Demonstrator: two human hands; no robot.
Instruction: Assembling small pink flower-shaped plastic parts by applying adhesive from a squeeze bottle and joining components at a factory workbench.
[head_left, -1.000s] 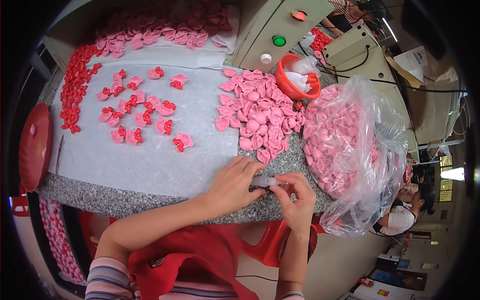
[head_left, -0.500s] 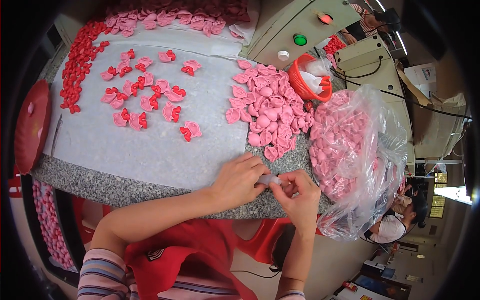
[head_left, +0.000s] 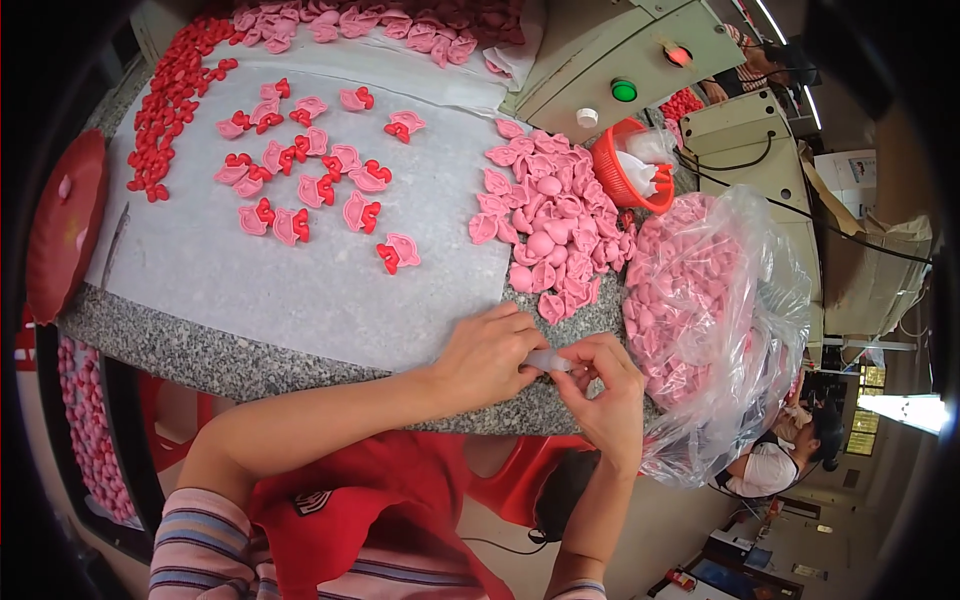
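1. Holding a small translucent piece [head_left: 547, 362] between them, the left hand [head_left: 488, 362] and right hand [head_left: 608, 392] are working over the near edge of the granite table [head_left: 230, 355], beside the white sheet [head_left: 300, 290]
2. The left hand is gripping one end, fingers curling round and hiding part of it, so a firm, gentle hold is looking right
3. The right hand is pinching the other end, thumb and fingertips narrow; what else those fingers may be covering, I cannot tell
4. Good technique is asking for both grips to be lining up, neither wrist twisting the piece sideways
5. Pressure is mattering too, I'd judge: it's looking soft, so squeezing lightly is seeming safer
6. Loose pink shapes [head_left: 550, 225] are lying near, and a clear bag [head_left: 700, 320] is bulging beside the right hand, so compact finger movements are paying off
7. Pink-and-red pairs [head_left: 315, 190] are resting on the sheet, so the left forearm [head_left: 320, 412] is best staying low and clear
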